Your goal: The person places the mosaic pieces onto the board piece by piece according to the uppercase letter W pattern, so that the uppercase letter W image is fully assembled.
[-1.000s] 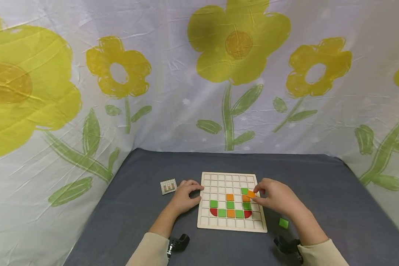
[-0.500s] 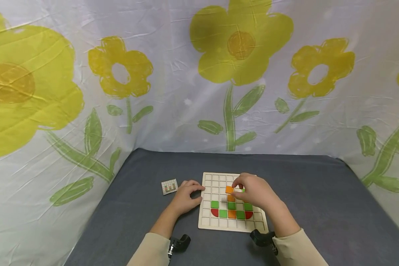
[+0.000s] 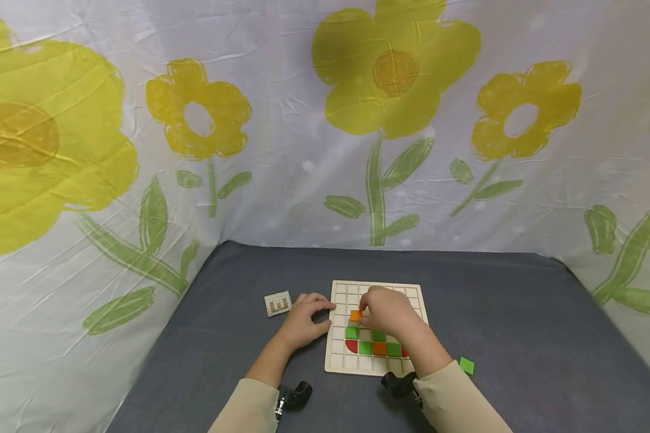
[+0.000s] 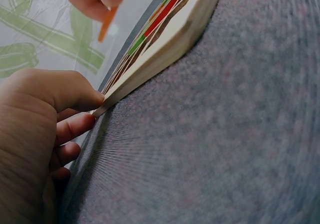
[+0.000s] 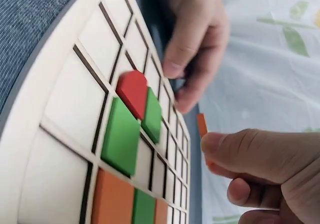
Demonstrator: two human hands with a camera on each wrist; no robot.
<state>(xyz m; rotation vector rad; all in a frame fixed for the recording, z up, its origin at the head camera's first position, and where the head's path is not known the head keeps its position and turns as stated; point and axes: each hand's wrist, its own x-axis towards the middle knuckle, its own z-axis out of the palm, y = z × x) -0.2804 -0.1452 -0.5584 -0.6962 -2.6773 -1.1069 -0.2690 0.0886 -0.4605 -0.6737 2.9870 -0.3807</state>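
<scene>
Between thumb and index finger, my right hand (image 3: 392,313) pinches an orange square tile (image 3: 355,316), held over the left part of a wooden grid board (image 3: 336,362). The right wrist view shows this tile (image 5: 201,124) raised above the board. My left hand (image 3: 301,319) touches the board's left edge with relaxed fingers and thumb. On the grid lie a red rounded tile (image 3: 351,346), a green tile (image 3: 352,332) above it, and a row with an orange tile (image 3: 379,349) between green ones. My right hand and forearm hide some tiles on the right.
A small pattern card (image 3: 278,304) lies left of the board, by my left hand. One loose green tile (image 3: 467,365) sits on the dark cloth (image 3: 520,337) beside my right sleeve. A flowered white curtain (image 3: 281,180) hangs behind the table.
My right hand has carried the orange tile leftward across the board, from its right side to the left part. My left hand has stayed at the edge.
</scene>
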